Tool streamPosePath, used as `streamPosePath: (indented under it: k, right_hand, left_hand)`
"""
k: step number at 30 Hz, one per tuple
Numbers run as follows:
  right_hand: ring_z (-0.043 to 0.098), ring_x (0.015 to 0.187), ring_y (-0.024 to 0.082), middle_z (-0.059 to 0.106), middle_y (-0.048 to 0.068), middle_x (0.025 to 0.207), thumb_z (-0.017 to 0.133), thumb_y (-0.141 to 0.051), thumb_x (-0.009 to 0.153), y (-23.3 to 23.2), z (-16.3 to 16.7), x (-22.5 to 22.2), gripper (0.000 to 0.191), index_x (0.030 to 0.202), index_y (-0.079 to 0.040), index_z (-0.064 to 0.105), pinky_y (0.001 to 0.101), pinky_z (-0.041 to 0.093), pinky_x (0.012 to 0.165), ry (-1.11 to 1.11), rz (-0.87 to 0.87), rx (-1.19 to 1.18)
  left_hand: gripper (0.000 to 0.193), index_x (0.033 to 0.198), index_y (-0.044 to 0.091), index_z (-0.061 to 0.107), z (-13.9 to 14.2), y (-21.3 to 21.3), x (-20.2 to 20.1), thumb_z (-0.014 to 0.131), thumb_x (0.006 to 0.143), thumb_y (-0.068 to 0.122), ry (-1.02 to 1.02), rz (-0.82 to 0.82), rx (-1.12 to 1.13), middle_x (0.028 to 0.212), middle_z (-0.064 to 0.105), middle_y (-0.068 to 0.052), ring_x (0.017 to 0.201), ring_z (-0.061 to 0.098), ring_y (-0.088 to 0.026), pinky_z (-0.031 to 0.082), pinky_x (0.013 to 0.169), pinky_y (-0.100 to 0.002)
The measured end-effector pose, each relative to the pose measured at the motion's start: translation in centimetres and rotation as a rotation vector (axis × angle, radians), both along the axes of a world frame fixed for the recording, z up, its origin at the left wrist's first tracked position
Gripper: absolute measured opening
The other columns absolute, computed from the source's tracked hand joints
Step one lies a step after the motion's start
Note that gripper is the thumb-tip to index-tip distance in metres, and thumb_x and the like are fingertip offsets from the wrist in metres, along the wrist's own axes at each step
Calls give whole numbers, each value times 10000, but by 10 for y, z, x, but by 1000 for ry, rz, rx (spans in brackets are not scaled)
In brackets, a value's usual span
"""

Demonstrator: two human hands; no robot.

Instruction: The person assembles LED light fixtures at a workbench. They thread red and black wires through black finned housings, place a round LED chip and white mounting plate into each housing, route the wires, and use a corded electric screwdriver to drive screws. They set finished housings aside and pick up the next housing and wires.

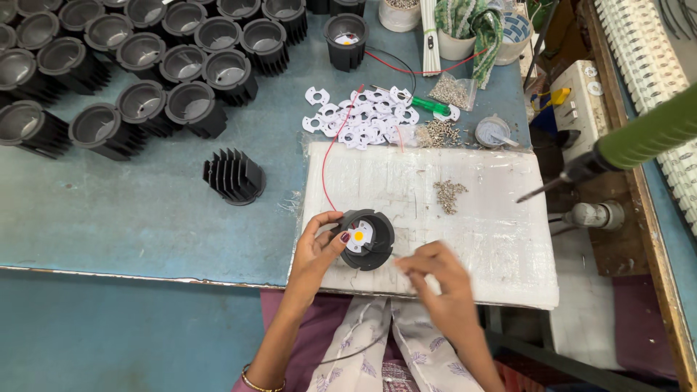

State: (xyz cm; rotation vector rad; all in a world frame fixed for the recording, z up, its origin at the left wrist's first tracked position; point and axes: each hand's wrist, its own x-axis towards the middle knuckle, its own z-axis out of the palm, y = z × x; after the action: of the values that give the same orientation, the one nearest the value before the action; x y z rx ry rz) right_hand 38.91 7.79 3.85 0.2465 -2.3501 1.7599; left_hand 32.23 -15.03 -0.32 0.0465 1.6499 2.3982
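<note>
Blue worktable first — a crowd of black finned housings stands at its far left, apparently waiting their turn, one lying on its side. On the white mat, the left hand grips a housing at the near edge, tilted, yellow LED chip already seated inside. The right hand is blurred beside it, fingers pinched; whether it holds anything, I cannot tell. White plates and loose screws remain — fastening looks unfinished.

Clear plastic bag, seemingly holding small screws, at table's far edge beside white cups.
</note>
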Motion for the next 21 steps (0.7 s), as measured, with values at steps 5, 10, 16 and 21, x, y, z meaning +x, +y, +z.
streamPosePath:
  k: [5, 10, 16, 21]
  right_hand:
    - [653, 771, 153, 667, 88, 1015, 646, -90, 1015, 31, 26, -9, 145, 1103, -45, 752, 256, 516, 595, 132, -238, -426]
    - [433, 458, 62, 562, 30, 584, 558, -231, 1077, 51, 37, 0, 306, 1065, 15, 741, 193, 298, 443, -40, -345, -311]
    - [447, 421, 50, 546, -10, 494, 579, -195, 1009, 37, 8, 9, 321, 915, 35, 782, 250, 344, 389, -471, 301, -166]
    - [399, 417, 49, 506, -7, 464, 573, -181, 1007, 20, 0, 9, 309, 887, 26, 768, 249, 306, 417, -652, 334, -136]
  left_hand:
    - [554, 1387, 5, 516, 3, 2, 3, 733, 907, 179, -29, -2, -2, 1160, 695, -159, 1068, 626, -148, 495, 940, -288]
    - [551, 1386, 1, 529, 9, 2, 4, 727, 905, 185, -39, -2, 11, 1176, 707, -161, 1087, 635, -149, 497, 955, -288]
    - [529, 1364, -17, 541, 11, 2, 0, 722, 909, 184, 4, -2, 4, 1280, 652, -125, 1167, 622, -157, 494, 998, -304]
    - [538, 1377, -13, 536, 9, 1, -2, 721, 913, 188, -4, -19, 8, 1297, 636, -145, 1172, 614, -171, 492, 995, -313]
